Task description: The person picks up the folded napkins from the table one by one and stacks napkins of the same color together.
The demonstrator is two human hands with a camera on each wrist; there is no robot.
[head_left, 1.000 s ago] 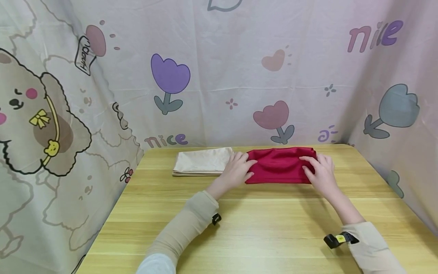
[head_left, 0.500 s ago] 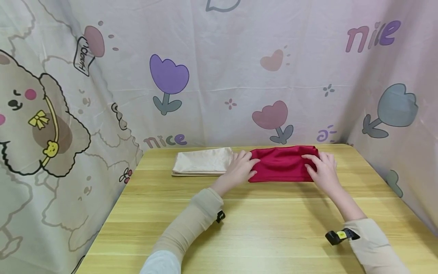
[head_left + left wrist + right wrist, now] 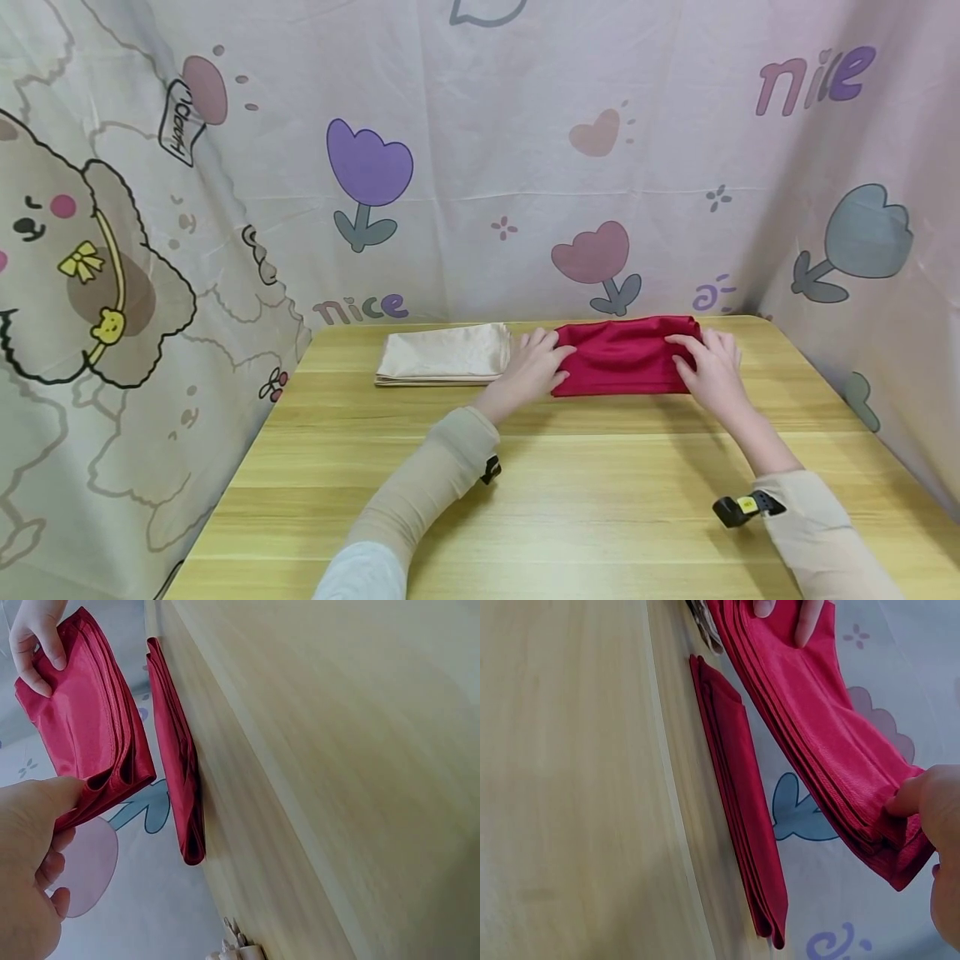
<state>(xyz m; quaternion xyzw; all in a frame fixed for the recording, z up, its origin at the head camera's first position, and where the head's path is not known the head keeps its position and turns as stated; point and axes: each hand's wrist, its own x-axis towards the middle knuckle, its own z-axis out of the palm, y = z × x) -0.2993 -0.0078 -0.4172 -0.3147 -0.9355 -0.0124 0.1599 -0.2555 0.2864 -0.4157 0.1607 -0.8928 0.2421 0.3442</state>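
Note:
A folded red cloth [image 3: 618, 358] with a satin sheen is held up by its two ends. My left hand [image 3: 528, 362] pinches the left end, thumb on the near face; the right hand [image 3: 712, 371] pinches the other end the same way. Stacked layers show along the lower edge of this held cloth [image 3: 82, 712] in the left wrist view. A second folded red cloth [image 3: 739, 795] lies on the table below, with a gap between the two in both wrist views. From the head, the held cloth hides it.
Left of the red cloth, a folded cream cloth [image 3: 442, 354] lies near the back edge of the wooden table [image 3: 585, 500], partly behind the left hand. A printed curtain [image 3: 465, 167] hangs right behind the table and along both sides.
Both hands have shifted slightly right and away from the body, carrying the held red cloth with them. The cream cloth stays in place.

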